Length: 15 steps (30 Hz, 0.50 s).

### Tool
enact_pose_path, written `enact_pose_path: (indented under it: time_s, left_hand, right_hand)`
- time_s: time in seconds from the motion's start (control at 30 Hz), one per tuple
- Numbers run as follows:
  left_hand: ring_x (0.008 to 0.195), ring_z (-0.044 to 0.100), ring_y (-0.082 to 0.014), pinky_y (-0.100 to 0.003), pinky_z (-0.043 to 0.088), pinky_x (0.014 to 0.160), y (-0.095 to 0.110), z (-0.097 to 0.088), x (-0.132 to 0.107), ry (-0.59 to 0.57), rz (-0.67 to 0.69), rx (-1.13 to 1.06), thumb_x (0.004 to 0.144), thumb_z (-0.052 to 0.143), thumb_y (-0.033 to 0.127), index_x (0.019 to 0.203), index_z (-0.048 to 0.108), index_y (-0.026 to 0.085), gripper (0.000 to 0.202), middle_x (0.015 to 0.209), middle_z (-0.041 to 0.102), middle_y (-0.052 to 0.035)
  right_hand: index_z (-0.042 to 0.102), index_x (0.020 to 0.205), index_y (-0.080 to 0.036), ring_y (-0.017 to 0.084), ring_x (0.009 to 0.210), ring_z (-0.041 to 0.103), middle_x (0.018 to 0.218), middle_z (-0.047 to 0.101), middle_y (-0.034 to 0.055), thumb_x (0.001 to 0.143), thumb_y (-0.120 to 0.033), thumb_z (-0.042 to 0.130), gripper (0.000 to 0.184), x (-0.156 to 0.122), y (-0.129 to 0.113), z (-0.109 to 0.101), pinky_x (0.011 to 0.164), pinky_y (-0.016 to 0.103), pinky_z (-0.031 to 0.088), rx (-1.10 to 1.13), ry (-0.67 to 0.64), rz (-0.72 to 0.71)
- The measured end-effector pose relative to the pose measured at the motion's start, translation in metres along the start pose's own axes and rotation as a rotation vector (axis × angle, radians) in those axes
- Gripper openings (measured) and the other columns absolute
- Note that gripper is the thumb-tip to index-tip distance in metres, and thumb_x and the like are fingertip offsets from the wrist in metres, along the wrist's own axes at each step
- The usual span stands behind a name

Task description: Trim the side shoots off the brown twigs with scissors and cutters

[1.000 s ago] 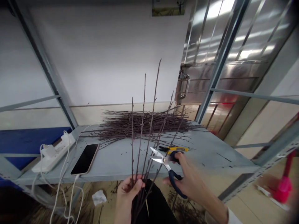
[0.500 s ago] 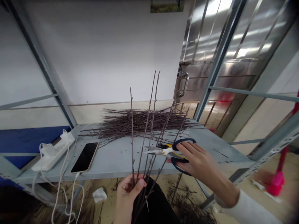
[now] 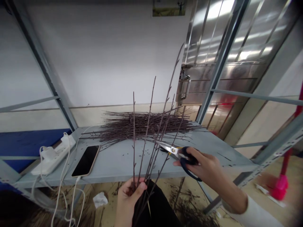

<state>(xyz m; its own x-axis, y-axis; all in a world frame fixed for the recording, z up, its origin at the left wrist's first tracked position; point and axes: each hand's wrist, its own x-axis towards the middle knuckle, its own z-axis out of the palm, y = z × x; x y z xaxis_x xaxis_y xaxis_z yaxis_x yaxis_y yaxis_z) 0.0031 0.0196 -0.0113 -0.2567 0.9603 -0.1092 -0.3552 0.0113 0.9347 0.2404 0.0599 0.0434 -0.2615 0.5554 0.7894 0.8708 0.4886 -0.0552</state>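
Observation:
Several thin dark twigs [image 3: 133, 135] rise fanned out from my left hand [image 3: 129, 197], which is closed round their lower part just in front of the shelf edge. My right hand [image 3: 208, 168] grips a pair of scissors [image 3: 173, 150] with dark blue handles and silver blades. The blades look nearly closed, and their tips point left against the middle twigs; whether they touch one is unclear. Partly hidden behind the scissors, a black and yellow thing [image 3: 163, 149] shows on the shelf. At the back lies a large pile of twigs [image 3: 142, 124].
On the grey metal shelf [image 3: 113, 170] are a phone [image 3: 86, 160] and a white power strip [image 3: 54, 153] with cables. Metal posts [image 3: 223, 47] frame both sides. Crumpled paper [image 3: 100, 200] and twig scraps [image 3: 191, 211] lie on the floor below.
The scissors have turned and their blades have come closer together. One twig now leans further right and stands taller in view. My left hand has stayed nearly in place.

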Motion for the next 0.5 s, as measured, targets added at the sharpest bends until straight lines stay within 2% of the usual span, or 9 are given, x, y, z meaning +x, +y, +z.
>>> enact_pose_path:
  time_s: [0.1, 0.23, 0.37, 0.5]
  left_hand:
    - [0.056, 0.065, -0.0154, -0.022, 0.053, 0.059, -0.001, 0.000, 0.000, 0.008, 0.006, 0.001, 0.041, 0.089, 0.041, 0.066, 0.076, 0.019, 0.035, 0.061, 0.073, -0.0026]
    - [0.059, 0.067, -0.0172, -0.023, 0.055, 0.062, -0.003, 0.000, -0.001, 0.023, 0.002, -0.004, 0.042, 0.088, 0.042, 0.068, 0.077, 0.018, 0.037, 0.066, 0.076, -0.0049]
    - [0.068, 0.070, -0.0204, -0.024, 0.055, 0.067, -0.003, 0.001, -0.002, 0.014, 0.015, 0.003, 0.042, 0.087, 0.044, 0.069, 0.078, 0.018, 0.038, 0.071, 0.077, -0.0070]
    - [0.073, 0.071, -0.0224, -0.025, 0.055, 0.070, -0.003, 0.002, -0.003, 0.017, 0.023, 0.004, 0.041, 0.087, 0.045, 0.069, 0.078, 0.019, 0.039, 0.073, 0.077, -0.0073]
  right_hand:
    - [0.051, 0.073, -0.024, 0.012, 0.040, 0.052, 0.055, 0.062, -0.0018, 0.081, -0.056, 0.055, 0.033, 0.006, 0.001, -0.005, 0.041, 0.022, 0.035, 0.063, -0.016, 0.144]
    - [0.047, 0.069, -0.025, 0.014, 0.044, 0.055, 0.060, 0.065, 0.0010, 0.081, -0.056, 0.054, 0.034, 0.012, 0.008, -0.012, 0.041, 0.022, 0.039, 0.123, -0.018, 0.214]
    - [0.048, 0.075, -0.025, 0.015, 0.050, 0.059, 0.063, 0.065, 0.0001, 0.079, -0.049, 0.057, 0.026, 0.016, 0.015, -0.021, 0.047, 0.022, 0.045, 0.133, -0.160, 0.249]
    - [0.049, 0.073, -0.024, 0.017, 0.050, 0.057, 0.060, 0.062, 0.0003, 0.074, -0.054, 0.056, 0.031, 0.017, 0.013, -0.026, 0.047, 0.025, 0.047, 0.181, -0.231, 0.318]
